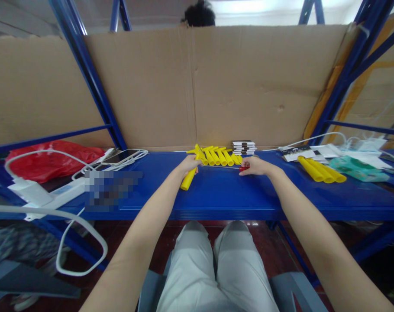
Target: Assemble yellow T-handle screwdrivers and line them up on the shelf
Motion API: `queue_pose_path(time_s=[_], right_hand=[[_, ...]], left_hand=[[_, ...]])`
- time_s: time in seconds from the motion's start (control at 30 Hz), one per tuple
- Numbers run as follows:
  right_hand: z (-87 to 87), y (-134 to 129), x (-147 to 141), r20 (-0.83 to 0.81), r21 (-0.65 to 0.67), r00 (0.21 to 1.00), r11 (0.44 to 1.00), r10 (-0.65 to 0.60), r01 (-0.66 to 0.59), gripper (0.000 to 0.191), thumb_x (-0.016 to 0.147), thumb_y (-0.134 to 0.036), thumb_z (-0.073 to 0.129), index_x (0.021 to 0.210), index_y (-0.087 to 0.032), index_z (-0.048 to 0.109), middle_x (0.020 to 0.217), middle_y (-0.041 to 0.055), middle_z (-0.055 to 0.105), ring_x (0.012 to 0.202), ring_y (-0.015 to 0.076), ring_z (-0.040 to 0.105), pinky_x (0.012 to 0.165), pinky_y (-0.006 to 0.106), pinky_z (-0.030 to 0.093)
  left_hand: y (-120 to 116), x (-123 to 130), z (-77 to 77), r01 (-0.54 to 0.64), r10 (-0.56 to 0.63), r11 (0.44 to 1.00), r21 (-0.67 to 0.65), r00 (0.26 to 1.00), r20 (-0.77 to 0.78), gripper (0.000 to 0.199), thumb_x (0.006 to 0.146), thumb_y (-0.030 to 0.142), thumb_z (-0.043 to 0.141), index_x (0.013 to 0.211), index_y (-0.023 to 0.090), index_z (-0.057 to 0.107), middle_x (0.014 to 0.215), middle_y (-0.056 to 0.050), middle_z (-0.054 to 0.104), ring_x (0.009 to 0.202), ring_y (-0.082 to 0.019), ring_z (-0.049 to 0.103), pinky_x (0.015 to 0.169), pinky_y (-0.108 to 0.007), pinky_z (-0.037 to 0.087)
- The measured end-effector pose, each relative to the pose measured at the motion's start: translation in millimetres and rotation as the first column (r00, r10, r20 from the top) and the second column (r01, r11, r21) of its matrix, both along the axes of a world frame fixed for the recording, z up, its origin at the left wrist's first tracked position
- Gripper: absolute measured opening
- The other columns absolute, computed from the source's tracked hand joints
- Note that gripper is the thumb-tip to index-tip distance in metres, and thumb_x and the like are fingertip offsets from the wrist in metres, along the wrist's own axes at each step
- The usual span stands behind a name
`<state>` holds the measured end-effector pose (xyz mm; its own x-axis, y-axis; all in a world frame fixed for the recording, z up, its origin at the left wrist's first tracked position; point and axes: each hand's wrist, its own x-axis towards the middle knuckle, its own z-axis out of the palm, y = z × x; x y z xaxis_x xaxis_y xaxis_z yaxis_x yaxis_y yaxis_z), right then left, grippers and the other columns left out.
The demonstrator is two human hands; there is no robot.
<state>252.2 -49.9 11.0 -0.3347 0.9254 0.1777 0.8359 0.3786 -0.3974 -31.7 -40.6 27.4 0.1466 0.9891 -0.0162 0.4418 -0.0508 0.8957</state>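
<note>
Head view looks down over two bare forearms reaching onto a blue counter (pixel 216 195). The left hand (pixel 188 165) is curled closed around a yellow tube (pixel 188 180), which slants out of the fist toward 7 o'clock and rests on the counter. The right hand (pixel 255 166) is closed on a small red piece (pixel 243 168), pinched at the fingertips; what the piece is cannot be made out. A thin white cord (pixel 219 167) seems to run between the two hands.

Just beyond the hands, at 12 o'clock, lies a row of yellow tubes (pixel 218 156), with a stack of cards (pixel 243 147) beside it. At 3 o'clock lie more tubes (pixel 320 170) and a teal bag (pixel 356 168). At 9 o'clock are a phone (pixel 121 157), white cables (pixel 54 152) and a red bag (pixel 49 162). Cardboard (pixel 197 86) walls off the back.
</note>
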Motion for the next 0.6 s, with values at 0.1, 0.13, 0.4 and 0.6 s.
queue_pose_path(time_s=[0.1,0.13,0.4,0.6], right_hand=[[0.1,-0.4,0.4,0.013,-0.004,1.000,1.000,0.017,-0.016,0.026,0.061,-0.039,0.071,0.070,-0.020,0.055,0.070,0.0005,0.063,0.068,0.0173,0.057,0.061,0.027,0.042],[0.4,-0.6,0.4,0.023,-0.006,1.000,1.000,0.019,-0.018,0.025,0.062,-0.039,0.071,0.070,-0.020,0.056,0.070,0.0009,0.063,0.068,0.0177,0.057,0.062,0.028,0.043],[3.3,-1.9,1.5,0.102,-0.035,0.994,0.999,0.034,-0.031,0.024,0.065,-0.042,0.070,0.072,-0.019,0.066,0.074,0.0035,0.068,0.072,0.0195,0.061,0.066,0.029,0.045],[2.3,-0.2,0.9,0.111,-0.015,0.993,1.000,0.029,-0.028,0.025,0.065,-0.043,0.072,0.076,-0.020,0.071,0.077,0.0041,0.070,0.072,0.0197,0.063,0.068,0.029,0.047]], left_hand=[[-0.1,0.0,0.1,0.002,-0.002,1.000,-0.002,1.000,-0.003,0.021,0.071,0.005,0.052,0.089,0.012,0.060,0.038,0.007,0.043,0.033,-0.009,0.044,0.038,-0.018,0.034],[-0.3,0.1,0.2,0.003,-0.003,1.000,-0.001,1.000,-0.001,0.020,0.071,0.005,0.053,0.089,0.012,0.060,0.038,0.008,0.043,0.033,-0.009,0.044,0.038,-0.018,0.034],[0.5,-0.2,-0.2,0.007,-0.007,1.000,0.001,1.000,0.000,0.024,0.070,0.005,0.053,0.091,0.011,0.061,0.041,0.007,0.046,0.033,-0.008,0.044,0.038,-0.018,0.036],[3.0,-1.0,-1.4,0.018,-0.018,1.000,-0.002,1.000,0.002,0.023,0.070,0.005,0.053,0.091,0.011,0.060,0.040,0.007,0.045,0.032,-0.008,0.043,0.038,-0.018,0.035]])
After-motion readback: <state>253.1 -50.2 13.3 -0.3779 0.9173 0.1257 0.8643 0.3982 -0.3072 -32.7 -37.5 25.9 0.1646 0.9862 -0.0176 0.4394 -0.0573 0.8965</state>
